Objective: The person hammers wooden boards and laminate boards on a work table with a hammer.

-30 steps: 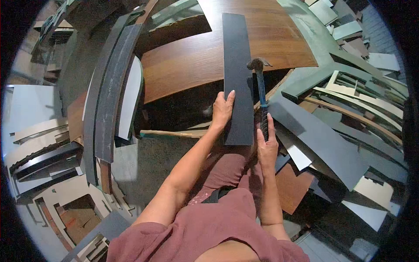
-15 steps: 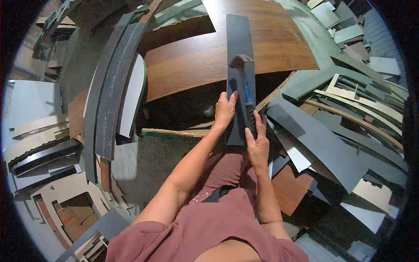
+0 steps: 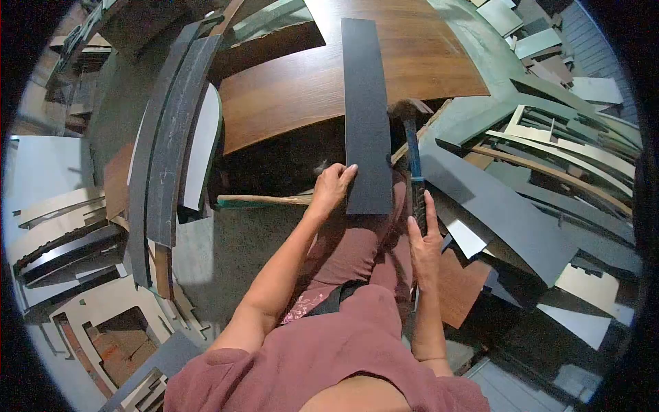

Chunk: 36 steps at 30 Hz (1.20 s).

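Note:
A long dark grey board (image 3: 367, 110) extends away from my lap, its far part over a brown wood-grain panel (image 3: 288, 93). My left hand (image 3: 331, 190) grips the board's left edge near its close end, thumb on top. A claw hammer (image 3: 414, 147) with a blue shaft and black handle is in my right hand (image 3: 425, 240), to the right of the board. Its head points away from me and stands apart from the board.
Long dark strips (image 3: 180, 137) stand to the left, beside a white curved piece (image 3: 204, 147). Grey panels (image 3: 491, 206) and pale offcuts are piled on the right. A cream cut-out frame (image 3: 123, 299) lies at lower left.
The hammer has moved right, from over the board to beside it, with my right hand. The board has shifted slightly left in my left hand.

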### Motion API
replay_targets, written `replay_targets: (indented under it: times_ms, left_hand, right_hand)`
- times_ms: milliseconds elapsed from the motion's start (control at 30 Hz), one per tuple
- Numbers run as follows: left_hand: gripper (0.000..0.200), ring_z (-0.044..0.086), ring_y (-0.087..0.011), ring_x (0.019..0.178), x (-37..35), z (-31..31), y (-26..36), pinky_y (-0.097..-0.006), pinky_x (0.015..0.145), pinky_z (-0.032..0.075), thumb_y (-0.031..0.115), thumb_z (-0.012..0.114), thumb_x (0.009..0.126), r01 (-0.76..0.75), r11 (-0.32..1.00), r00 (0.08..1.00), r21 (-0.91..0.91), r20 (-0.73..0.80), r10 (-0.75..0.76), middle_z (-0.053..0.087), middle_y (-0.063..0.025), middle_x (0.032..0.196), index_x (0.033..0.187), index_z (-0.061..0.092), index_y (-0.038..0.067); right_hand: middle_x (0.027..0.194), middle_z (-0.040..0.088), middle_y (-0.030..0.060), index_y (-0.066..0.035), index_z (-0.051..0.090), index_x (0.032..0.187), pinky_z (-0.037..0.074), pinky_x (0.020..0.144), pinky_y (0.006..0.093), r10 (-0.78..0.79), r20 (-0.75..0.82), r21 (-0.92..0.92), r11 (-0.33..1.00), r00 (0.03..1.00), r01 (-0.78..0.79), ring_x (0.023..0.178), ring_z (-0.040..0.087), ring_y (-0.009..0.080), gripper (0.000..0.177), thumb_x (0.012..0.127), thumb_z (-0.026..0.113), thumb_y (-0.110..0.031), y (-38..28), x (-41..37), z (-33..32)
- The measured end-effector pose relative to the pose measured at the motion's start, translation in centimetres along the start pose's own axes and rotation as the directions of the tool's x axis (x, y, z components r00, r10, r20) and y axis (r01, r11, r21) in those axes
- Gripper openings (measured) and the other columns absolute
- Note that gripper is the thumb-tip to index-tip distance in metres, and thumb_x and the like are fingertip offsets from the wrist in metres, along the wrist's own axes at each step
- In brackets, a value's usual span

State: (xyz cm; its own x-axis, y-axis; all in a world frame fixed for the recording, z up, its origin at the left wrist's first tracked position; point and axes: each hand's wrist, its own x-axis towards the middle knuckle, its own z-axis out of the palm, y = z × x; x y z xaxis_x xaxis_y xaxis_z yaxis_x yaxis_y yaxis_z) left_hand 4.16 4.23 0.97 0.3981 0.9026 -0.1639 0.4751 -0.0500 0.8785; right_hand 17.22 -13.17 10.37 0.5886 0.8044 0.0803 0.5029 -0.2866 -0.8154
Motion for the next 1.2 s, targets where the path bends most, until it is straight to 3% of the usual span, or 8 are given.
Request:
replay_targets:
  times_ms: [67, 200, 267, 500, 567, 700, 967, 1200]
  left_hand:
    - [0.048, 0.057, -0.0235, 0.060, 0.5, 0.4, 0.0, -0.0362, 0.057, 0.043, 0.042, 0.053, 0.088, 0.034, 0.998, 0.999, -0.060, -0.004, -0.034, 0.060, -0.0142, 0.066, 0.078, 0.060, -0.004]
    - [0.049, 0.058, -0.0235, 0.066, 2.2, 1.1, 0.9, -0.0362, 0.062, 0.044, 0.043, 0.053, 0.088, 0.045, 0.994, 0.998, -0.098, -0.034, -0.049, 0.062, -0.0157, 0.071, 0.081, 0.062, -0.004]
    - [0.049, 0.059, -0.0237, 0.068, 3.0, 1.7, 1.4, -0.0362, 0.064, 0.045, 0.043, 0.053, 0.087, 0.033, 0.996, 0.998, -0.087, -0.047, -0.037, 0.063, -0.0164, 0.073, 0.082, 0.063, -0.005]
    - [0.050, 0.059, -0.0243, 0.068, 4.0, 3.1, 1.8, -0.0370, 0.065, 0.045, 0.044, 0.054, 0.087, 0.049, 0.992, 0.997, -0.118, -0.057, -0.056, 0.063, -0.0170, 0.074, 0.085, 0.063, -0.005]
    - [0.050, 0.059, -0.0240, 0.069, 4.0, 3.2, 1.7, -0.0368, 0.065, 0.045, 0.044, 0.054, 0.087, 0.058, 0.993, 0.995, -0.106, -0.072, -0.066, 0.063, -0.0170, 0.074, 0.085, 0.063, -0.006]
    - [0.050, 0.059, -0.0240, 0.068, 3.9, 3.1, 1.8, -0.0366, 0.065, 0.044, 0.043, 0.053, 0.088, 0.033, 0.991, 0.997, -0.129, -0.067, -0.042, 0.063, -0.0183, 0.074, 0.085, 0.063, -0.006]
    - [0.050, 0.059, -0.0246, 0.067, 3.9, 3.2, 1.6, -0.0371, 0.064, 0.044, 0.042, 0.054, 0.088, 0.017, 0.994, 0.997, -0.103, -0.079, -0.026, 0.062, -0.0198, 0.073, 0.083, 0.063, -0.006]
    - [0.049, 0.063, -0.0356, 0.078, 4.0, 3.0, 1.8, -0.0411, 0.069, 0.047, 0.044, 0.054, 0.086, 0.044, 0.991, 0.998, -0.127, -0.046, -0.051, 0.064, -0.0231, 0.080, 0.087, 0.063, -0.004]
  right_hand:
    - [0.077, 0.054, 0.0058, -0.024, 0.036, 0.138, 0.042, 0.056, 0.0250, 0.080, 0.024, 0.079, 0.993, 0.996, -0.082, 0.060, 0.042, 0.0111, 0.056, 0.088, 0.055, -0.011, 0.6, -0.7, -0.6]
    - [0.077, 0.057, 0.0078, -0.024, 0.037, 0.138, 0.043, 0.055, 0.0267, 0.098, 0.002, 0.003, 0.995, 0.995, -0.098, 0.060, 0.048, 0.0115, 0.055, 0.088, 0.055, -0.010, -0.2, -0.8, -1.0]
    - [0.111, 0.055, 0.0032, -0.019, 0.037, 0.139, 0.041, 0.078, 0.0234, 0.272, 0.078, 0.118, 0.953, 0.959, -0.279, 0.088, 0.049, 0.0107, 0.055, 0.088, 0.054, -0.007, -1.1, -0.4, -1.1]
    - [0.101, 0.058, 0.0059, -0.021, 0.037, 0.138, 0.043, 0.073, 0.0245, 0.150, -0.006, 0.009, 0.989, 0.989, -0.150, 0.082, 0.050, 0.0106, 0.053, 0.089, 0.055, -0.010, 0.5, 1.3, 0.1]
    - [0.104, 0.060, 0.0237, -0.023, 0.035, 0.137, 0.047, 0.071, 0.0414, 0.044, -0.024, -0.039, 0.998, 0.999, -0.045, 0.090, 0.060, 0.0401, 0.054, 0.088, 0.055, -0.014, 1.3, 1.6, 0.6]
    - [0.114, 0.057, 0.0220, -0.023, 0.034, 0.138, 0.047, 0.076, 0.0427, 0.151, 0.044, -0.121, 0.982, 0.987, -0.145, 0.098, 0.058, 0.0398, 0.055, 0.088, 0.055, -0.014, 1.5, 1.7, 1.2]
    - [0.122, 0.053, 0.0193, -0.024, 0.033, 0.138, 0.046, 0.083, 0.0418, 0.010, 0.093, -0.012, 1.000, 0.996, -0.008, 0.107, 0.053, 0.0387, 0.057, 0.087, 0.055, -0.013, 0.2, 1.2, 1.8]
    - [0.095, 0.062, 0.0235, -0.031, 0.034, 0.137, 0.046, 0.073, 0.0448, 0.084, 0.148, -0.106, 0.992, 0.985, -0.069, 0.088, 0.060, 0.0402, 0.053, 0.089, 0.054, -0.024, 0.2, 0.9, 2.7]
